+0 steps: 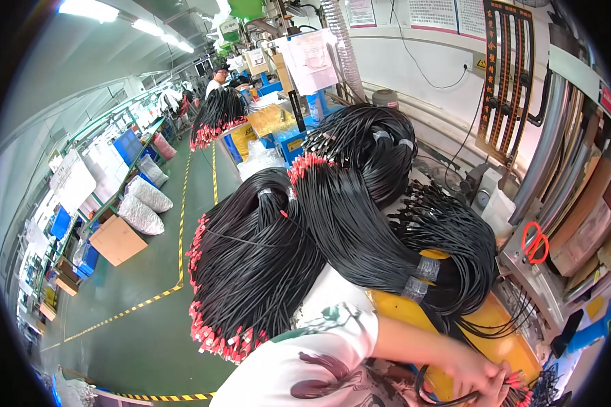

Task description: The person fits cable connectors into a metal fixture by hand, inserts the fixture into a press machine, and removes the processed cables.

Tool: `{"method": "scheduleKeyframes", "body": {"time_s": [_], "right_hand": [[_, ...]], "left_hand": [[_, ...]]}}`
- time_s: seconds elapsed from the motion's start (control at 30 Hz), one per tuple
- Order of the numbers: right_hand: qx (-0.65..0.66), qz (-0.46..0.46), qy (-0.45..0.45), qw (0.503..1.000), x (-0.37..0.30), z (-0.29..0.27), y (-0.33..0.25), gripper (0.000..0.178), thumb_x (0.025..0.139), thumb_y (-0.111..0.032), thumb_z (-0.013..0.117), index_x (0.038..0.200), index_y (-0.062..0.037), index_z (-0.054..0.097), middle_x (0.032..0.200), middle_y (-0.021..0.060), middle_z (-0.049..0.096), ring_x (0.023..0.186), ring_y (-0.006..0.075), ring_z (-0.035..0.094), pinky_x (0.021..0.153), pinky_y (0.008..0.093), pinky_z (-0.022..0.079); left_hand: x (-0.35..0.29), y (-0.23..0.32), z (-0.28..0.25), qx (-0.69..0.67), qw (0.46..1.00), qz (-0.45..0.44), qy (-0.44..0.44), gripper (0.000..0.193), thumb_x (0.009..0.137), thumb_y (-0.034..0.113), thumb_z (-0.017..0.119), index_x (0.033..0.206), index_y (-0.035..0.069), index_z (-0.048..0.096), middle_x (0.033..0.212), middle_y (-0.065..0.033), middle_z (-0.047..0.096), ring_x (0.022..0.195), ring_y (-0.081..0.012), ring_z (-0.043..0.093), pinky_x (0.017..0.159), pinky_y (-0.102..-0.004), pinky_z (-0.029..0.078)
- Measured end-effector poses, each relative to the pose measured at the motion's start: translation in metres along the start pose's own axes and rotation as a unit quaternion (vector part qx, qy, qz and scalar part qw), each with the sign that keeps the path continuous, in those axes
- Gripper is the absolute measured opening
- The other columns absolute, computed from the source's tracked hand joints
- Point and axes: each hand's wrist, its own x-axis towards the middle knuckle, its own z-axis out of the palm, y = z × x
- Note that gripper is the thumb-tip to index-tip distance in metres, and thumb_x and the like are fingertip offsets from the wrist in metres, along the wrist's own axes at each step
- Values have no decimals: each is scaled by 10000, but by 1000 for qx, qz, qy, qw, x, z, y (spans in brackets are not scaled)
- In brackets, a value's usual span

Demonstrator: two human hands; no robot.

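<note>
At the lower right, my left hand is closed around black cables that loop back toward my body. Close against it, my right hand is partly hidden, with its fingers bent on the same cables. Red cable ends stick out just past the hands. Both hands are over a yellow tray. Beyond my left forearm, a thick bundle of black cables with red ends is bound by clear wrap. Another large bundle hangs over the left side of the bench.
More black cable coils lie farther back, and loose cables sit to the right. Red-handled scissors rest by the machine frame on the right. A person stands far off. Yellow-black tape marks the green floor at left, near a cardboard box.
</note>
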Motion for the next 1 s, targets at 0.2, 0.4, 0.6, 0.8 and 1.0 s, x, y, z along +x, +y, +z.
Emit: {"method": "scheduleKeyframes", "body": {"time_s": [0.2,0.4,0.6,0.8,1.0], "right_hand": [[7,102,-11,995,1,-5,-49,492,1008,-381,510,1286,21,565,1138,193,632,942,278,632,815,352,528],[-112,11,-141,984,28,24,-83,487,1060,-384,401,1245,19,603,1144,208,642,911,291,647,763,362,528],[-321,-168,-171,916,147,16,16,417,821,-100,633,1214,28,580,1248,208,579,1137,411,549,1013,483,415],[-552,-380,-115,733,144,8,14,237,921,-138,636,1065,33,558,1055,162,602,969,284,592,825,446,479],[-362,268,-200,870,69,-15,-87,264,985,-303,565,899,-54,585,656,24,545,525,127,505,480,297,405]], "left_hand": [[-4,-6,45,306,938,107,124,127,962,130,526,966,42,617,684,-65,564,586,-188,596,481,-321,492],[-11,39,45,375,911,123,122,153,970,153,532,948,28,616,667,-45,544,525,-153,535,430,-323,461],[1,49,-35,434,788,332,284,267,1001,298,538,1006,38,597,778,-11,578,549,-92,510,487,-247,429],[-19,52,-12,311,855,310,276,216,974,260,591,981,45,609,758,-8,570,567,-71,506,525,-261,414],[-52,67,25,242,885,261,300,145,905,189,675,991,74,697,776,29,623,691,-59,547,631,-240,448]]}}
